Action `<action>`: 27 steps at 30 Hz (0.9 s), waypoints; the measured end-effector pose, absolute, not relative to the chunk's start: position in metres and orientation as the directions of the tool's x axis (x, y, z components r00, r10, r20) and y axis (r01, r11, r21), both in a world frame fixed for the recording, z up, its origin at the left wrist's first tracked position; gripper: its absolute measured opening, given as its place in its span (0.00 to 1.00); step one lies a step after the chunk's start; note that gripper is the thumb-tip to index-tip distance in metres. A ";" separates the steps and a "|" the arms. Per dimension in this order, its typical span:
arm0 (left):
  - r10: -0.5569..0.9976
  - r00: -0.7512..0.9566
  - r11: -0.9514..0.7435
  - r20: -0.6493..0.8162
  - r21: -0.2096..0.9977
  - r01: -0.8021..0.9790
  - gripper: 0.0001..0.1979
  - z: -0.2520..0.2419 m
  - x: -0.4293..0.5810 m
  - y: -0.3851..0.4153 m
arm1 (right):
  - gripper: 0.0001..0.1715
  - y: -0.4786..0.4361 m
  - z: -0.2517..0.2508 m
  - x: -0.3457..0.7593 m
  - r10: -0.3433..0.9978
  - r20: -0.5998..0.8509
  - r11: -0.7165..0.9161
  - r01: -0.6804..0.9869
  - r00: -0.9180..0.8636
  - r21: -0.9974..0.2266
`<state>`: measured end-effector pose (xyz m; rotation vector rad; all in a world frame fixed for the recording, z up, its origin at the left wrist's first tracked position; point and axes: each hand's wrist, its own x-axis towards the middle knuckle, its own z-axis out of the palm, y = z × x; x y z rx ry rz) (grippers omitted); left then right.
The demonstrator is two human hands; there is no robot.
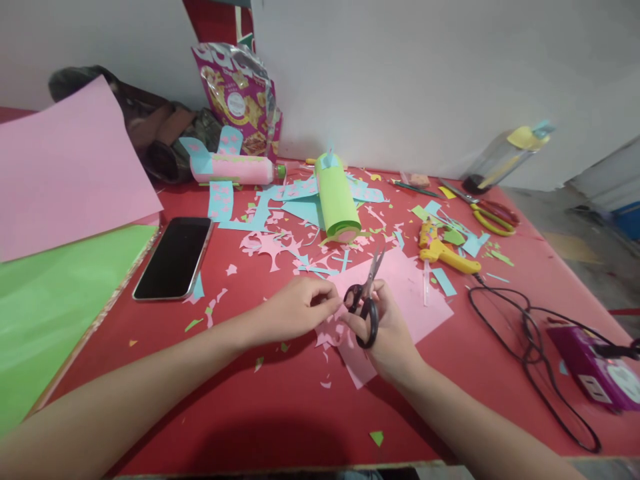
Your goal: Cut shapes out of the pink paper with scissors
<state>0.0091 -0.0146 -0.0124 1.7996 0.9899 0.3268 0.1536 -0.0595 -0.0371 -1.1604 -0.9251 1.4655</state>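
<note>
1. Near, centre: right hand (393, 340) gripping black scissors (369, 291), blades pointing far, above pink sheet (410, 287).
2. Just left: left hand (295, 307), fingertips pinched together; whether on a scrap, can't tell.
3. Farther: green tube (337, 197) on red surface (310, 393).

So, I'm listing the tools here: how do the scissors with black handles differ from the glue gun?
The scissors have black handles and metal blades, while the glue gun has a yellow body. The scissors are in the right hand; the glue gun lies on the red table. Both are hand tools.
</note>
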 end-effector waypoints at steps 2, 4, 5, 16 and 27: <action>0.760 0.615 -0.138 -0.210 0.873 0.468 0.12 -0.013 0.008 -0.014 | 0.19 -0.060 -0.037 0.154 0.979 -0.202 -0.197 -0.227 -0.004 -0.954; 0.757 0.621 -0.133 -0.203 0.882 0.451 0.12 -0.012 0.008 -0.013 | 0.19 -0.060 -0.038 0.155 0.979 -0.205 -0.195 -0.225 0.022 -0.955; 0.748 0.631 -0.131 -0.206 0.886 0.444 0.12 -0.012 0.007 -0.013 | 0.19 -0.060 -0.038 0.155 0.979 -0.203 -0.190 -0.226 0.034 -0.955; 0.724 0.650 -0.152 -0.230 0.866 0.476 0.14 -0.013 0.011 -0.018 | 0.21 -0.059 -0.036 0.154 0.988 -0.152 -0.139 -0.232 0.040 -0.963; 0.878 0.468 -0.133 -0.096 0.893 0.431 0.12 -0.004 -0.001 -0.006 | 0.21 -0.063 -0.035 0.150 0.948 -0.221 -0.288 -0.320 -0.228 -0.903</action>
